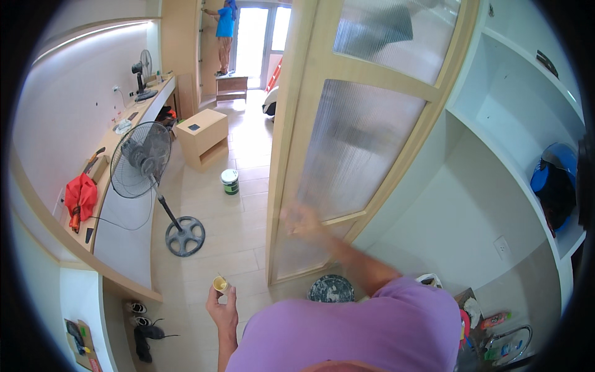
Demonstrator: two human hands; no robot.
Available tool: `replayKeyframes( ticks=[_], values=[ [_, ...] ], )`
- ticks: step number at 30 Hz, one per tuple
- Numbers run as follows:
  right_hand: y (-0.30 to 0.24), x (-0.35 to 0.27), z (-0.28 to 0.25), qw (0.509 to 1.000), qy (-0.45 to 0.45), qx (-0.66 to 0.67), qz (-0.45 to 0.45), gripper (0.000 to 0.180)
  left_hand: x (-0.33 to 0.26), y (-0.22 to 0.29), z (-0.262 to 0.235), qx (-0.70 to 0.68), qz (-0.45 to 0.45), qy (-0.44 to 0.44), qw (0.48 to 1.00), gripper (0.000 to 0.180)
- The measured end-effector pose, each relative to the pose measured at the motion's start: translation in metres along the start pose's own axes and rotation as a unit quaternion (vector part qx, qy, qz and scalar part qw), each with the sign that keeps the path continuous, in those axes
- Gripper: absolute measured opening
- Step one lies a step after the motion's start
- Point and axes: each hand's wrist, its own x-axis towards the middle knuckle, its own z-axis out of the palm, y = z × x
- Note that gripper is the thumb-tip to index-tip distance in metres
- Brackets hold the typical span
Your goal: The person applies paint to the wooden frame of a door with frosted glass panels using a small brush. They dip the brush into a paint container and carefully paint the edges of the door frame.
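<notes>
Left hand (223,310) pinches a small yellowish cup (220,284) by its sides, held upright over the floor – looks light and thin, so go gentle. Right hand (302,220) is blurred against the ribbed-glass cabinet door (353,149) – can't tell its grip.

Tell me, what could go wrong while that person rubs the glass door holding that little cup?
The little yellow cup sits only in the fingertips of the left hand, so it might tip or drop onto the tiled floor. The right hand is blurred against the ribbed glass door; a hard push could swing the open door. The standing fan and its cord lie close by, so stepping back could mean tripping.
</notes>
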Motion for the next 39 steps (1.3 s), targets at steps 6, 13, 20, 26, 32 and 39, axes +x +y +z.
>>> replayKeyframes(
  ticks=[6,13,20,26,32,39],
  values=[
    [0.236,-0.304,0.108,0.839,-0.384,-0.276,0.269,0.037,0.008,-0.003,-0.010,-0.011,0.006,-0.038,0.999,0.026],
    [0.190,-0.331,0.076,0.802,-0.465,-0.165,0.335,0.038,0.004,-0.014,-0.027,-0.045,-0.017,-0.070,0.996,0.026],
    [0.165,-0.338,0.065,0.850,-0.359,-0.161,0.350,0.039,0.011,-0.011,-0.025,-0.067,-0.002,-0.139,0.988,0.022],
    [0.203,-0.391,0.061,0.808,-0.382,-0.378,0.244,0.024,0.019,-0.019,-0.015,-0.105,0.005,-0.160,0.982,0.022],
    [0.249,-0.455,0.027,0.799,-0.409,-0.379,0.226,0.022,0.042,-0.011,0.003,-0.091,0.010,-0.221,0.971,0.023],
    [0.274,-0.482,0.034,0.823,-0.342,-0.357,0.279,0.025,0.070,0.002,0.047,-0.063,0.096,-0.269,0.956,0.021]
  ],
)
